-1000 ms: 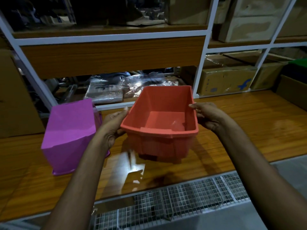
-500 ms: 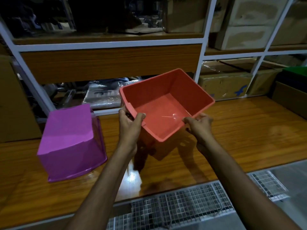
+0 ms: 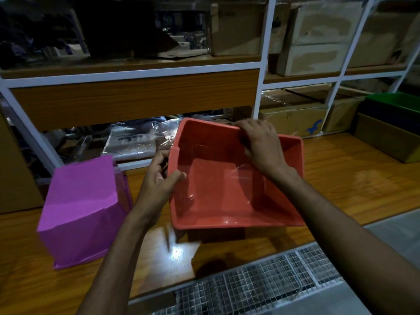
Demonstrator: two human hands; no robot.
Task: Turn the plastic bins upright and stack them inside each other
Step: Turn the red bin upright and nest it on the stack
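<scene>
Wooden tabletop (image 3: 341,178) below shelving (image 3: 263,64). Orange rectangular plastic bin (image 3: 222,196), newly rotated mouth-up above it; left grip (image 3: 159,178) clasps the side rim, right grip (image 3: 261,144) has shifted to clasp the far rim. Purple plastic bin (image 3: 81,205) alongside remains inverted.

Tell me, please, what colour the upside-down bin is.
The upside-down bin is magenta, clearest in the head view.
</scene>
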